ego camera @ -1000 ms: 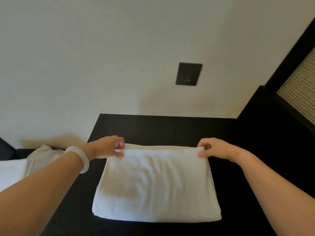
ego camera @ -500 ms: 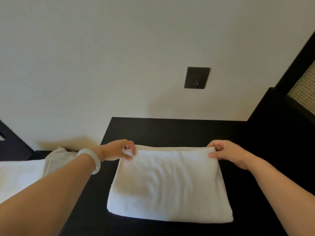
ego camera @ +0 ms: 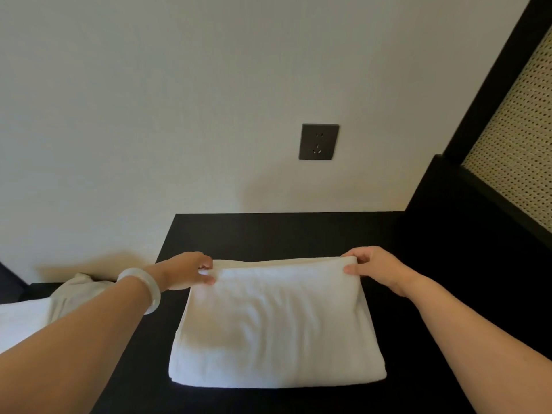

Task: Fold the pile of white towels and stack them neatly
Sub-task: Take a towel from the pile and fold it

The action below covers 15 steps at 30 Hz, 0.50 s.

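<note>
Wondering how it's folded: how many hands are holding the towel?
2: the left hand pinches the far left corner of the towel, the right hand the far right corner.

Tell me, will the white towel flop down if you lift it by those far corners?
Probably yes: the towel is soft, wrinkled cloth, so it would likely sag between the left hand and right hand, each pinching a far corner. Its folded layers may slip open. It looks thick, so maybe a bit heavy.

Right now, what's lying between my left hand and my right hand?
In the head view, the folded white towel spans the stretch; left hand and right hand each pinch a far corner.
</note>
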### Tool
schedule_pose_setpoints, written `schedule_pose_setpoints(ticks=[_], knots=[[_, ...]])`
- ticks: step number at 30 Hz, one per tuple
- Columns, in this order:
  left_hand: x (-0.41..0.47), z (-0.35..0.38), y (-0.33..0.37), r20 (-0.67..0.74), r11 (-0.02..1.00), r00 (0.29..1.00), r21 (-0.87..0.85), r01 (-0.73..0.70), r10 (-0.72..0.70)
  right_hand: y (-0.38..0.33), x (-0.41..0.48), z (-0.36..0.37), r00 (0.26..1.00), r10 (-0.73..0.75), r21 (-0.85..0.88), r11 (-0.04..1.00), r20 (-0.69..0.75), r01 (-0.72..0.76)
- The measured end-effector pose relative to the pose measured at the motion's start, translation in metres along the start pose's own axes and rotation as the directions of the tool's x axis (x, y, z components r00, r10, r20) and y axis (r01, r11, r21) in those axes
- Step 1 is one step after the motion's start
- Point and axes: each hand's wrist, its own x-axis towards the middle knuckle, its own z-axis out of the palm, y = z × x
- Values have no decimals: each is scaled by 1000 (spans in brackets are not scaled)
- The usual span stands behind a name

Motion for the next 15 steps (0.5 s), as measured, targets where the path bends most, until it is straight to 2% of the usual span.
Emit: schedule_pose_setpoints(ticks=[2,4,5,6,8,9,10,13,15], knots=[[-7,-7,-1,-71,997,997,-59,-48,44,-6,-6,-5,1000,-15,-107,994,20,17],[-27,-22,0,-132,952,987,-278,-127,93,-16,-21,-21,999,-31,-210,977,39,38],[-41,-32,2,-137,888,983,-427,-169,122,-23,-33,-32,997,-58,-221,973,56,69],[-53,-41,3,-130,773,979,-600,-204,158,-30,-46,-44,992,-97,-189,976,78,110],[-69,-54,4,-122,463,964,-858,-222,236,-43,-74,-63,976,-185,11,983,115,185],[-76,-56,6,-124,347,955,-913,-216,268,-46,-88,-68,965,-222,118,971,137,207],[-80,-55,8,-126,277,948,-938,-210,294,-47,-98,-70,954,-247,187,959,168,215],[-87,-53,13,-128,249,929,-942,-224,348,-38,-116,-72,922,-249,225,957,297,186],[-88,-52,16,-139,274,942,-935,-227,307,-31,-114,-70,927,-227,226,960,298,163]])
